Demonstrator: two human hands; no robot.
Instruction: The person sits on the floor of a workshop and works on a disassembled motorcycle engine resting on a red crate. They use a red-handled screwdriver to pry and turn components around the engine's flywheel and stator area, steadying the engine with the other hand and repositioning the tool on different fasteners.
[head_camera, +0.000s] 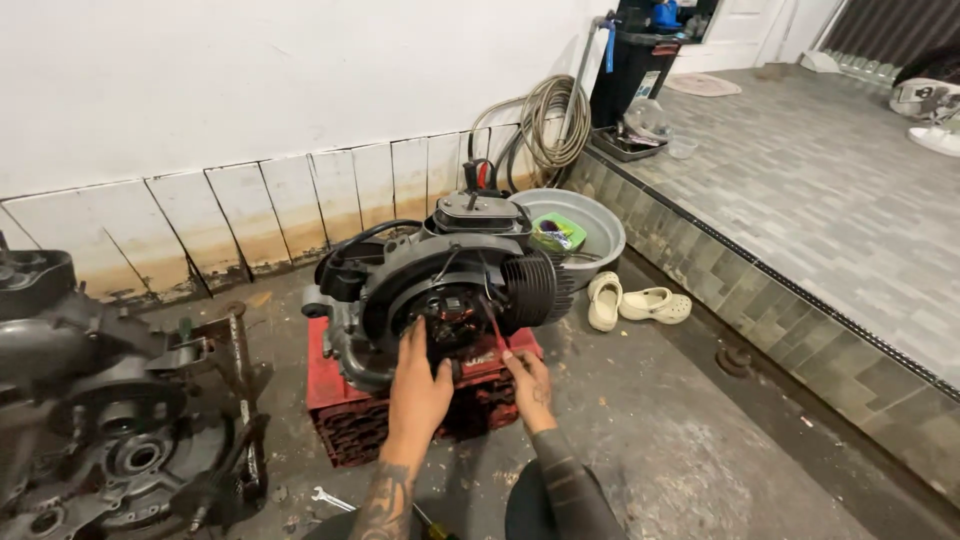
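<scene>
A dark grey small engine (445, 275) with cooling fins on its right side rests on a red plastic crate (335, 405). My left hand (416, 385) presses flat against the lower edge of the engine's round open housing, where copper coils show. My right hand (524, 375) grips a thin red-handled tool (493, 335) whose tip points up into that housing. Both forearms reach in from the bottom of the view.
A second engine case (95, 420) lies on the floor at left, a wrench (330, 498) near my left arm. Behind stand a grey basin (590, 225), a coiled hose (550, 120), pale clogs (635, 300), and a raised tiled step (800, 310) at right.
</scene>
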